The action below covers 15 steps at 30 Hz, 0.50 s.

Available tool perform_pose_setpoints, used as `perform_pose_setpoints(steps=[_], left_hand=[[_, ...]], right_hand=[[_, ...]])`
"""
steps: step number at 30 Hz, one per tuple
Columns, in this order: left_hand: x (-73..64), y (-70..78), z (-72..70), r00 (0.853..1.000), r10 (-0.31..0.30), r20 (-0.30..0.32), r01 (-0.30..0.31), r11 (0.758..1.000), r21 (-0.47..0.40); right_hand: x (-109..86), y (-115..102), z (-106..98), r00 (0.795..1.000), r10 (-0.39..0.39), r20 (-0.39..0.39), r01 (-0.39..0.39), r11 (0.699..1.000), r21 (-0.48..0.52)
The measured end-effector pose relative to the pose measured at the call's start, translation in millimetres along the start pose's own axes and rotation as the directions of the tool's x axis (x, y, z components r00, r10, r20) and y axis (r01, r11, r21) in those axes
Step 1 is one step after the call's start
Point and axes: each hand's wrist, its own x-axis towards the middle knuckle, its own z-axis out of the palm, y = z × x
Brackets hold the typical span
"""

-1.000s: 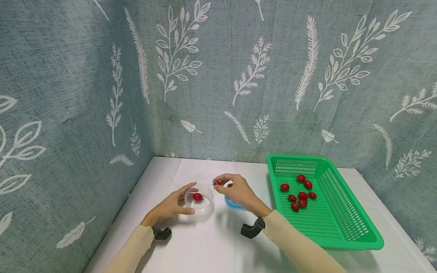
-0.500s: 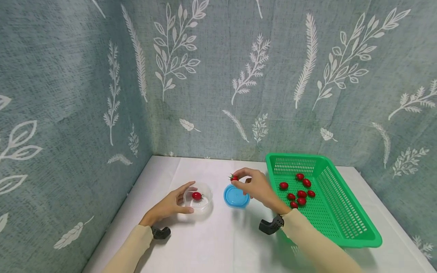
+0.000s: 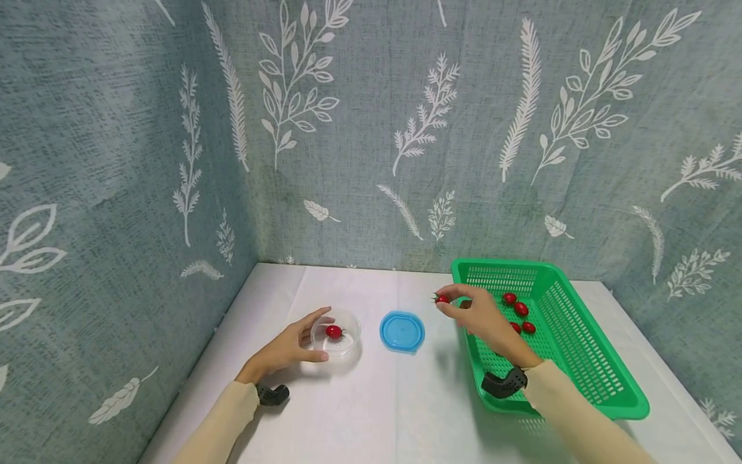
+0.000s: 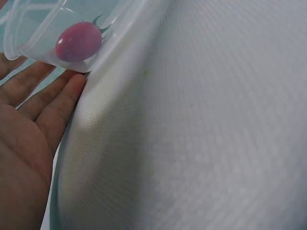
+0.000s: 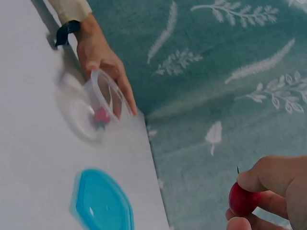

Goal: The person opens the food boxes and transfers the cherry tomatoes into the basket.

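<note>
My left hand (image 3: 286, 348) curves round the left side of a clear plastic container (image 3: 351, 346), thumb on the near side and fingers on the far side. Inside it lies one red cherry tomato (image 3: 333, 332) with a green stem; the left wrist view shows this tomato (image 4: 79, 42) through the wall. My right hand (image 3: 484, 320) pinches another cherry tomato (image 5: 243, 199) between thumb and fingers, above the left rim of a green plastic basket (image 3: 570, 361). Several cherry tomatoes (image 3: 521, 309) lie in the basket, some hidden behind the right hand and wrist.
A blue lid (image 3: 402, 332) lies on the white table (image 3: 348, 412) between the container and the basket. Patterned grey-green cloth (image 3: 359, 142) stands as a wall along the table's back and left.
My right hand has moved right with its cherry tomato, from beside the container, past the blue lid, to the basket's left rim. The lid is uncovered. My left hand stays at the container.
</note>
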Motion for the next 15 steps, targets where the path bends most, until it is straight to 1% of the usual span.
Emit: perform_pose_setpoints(steps=[3,7,11,15], left_hand=[[0.3,0.7,0.0,1.0,-0.01,0.001,0.01,1.0,0.001],[-0.4,2.7,0.1,1.0,-0.024,-0.005,0.024,1.0,0.003],[-0.5,3.7,0.8,1.0,-0.026,-0.007,0.026,1.0,0.0],[1.0,2.1,1.5,1.0,-0.02,-0.004,0.02,1.0,-0.005]], right_hand=[[-6.4,6.6,-13.8,0.999,0.036,-0.02,-0.037,0.999,-0.04],[-14.7,17.0,-31.2,0.997,0.054,-0.049,-0.057,0.996,-0.071],[-21.1,30.8,-46.8,0.996,0.018,-0.082,-0.028,0.993,-0.119],[-27.0,43.5,-60.8,0.995,-0.003,-0.102,-0.016,0.983,-0.185]])
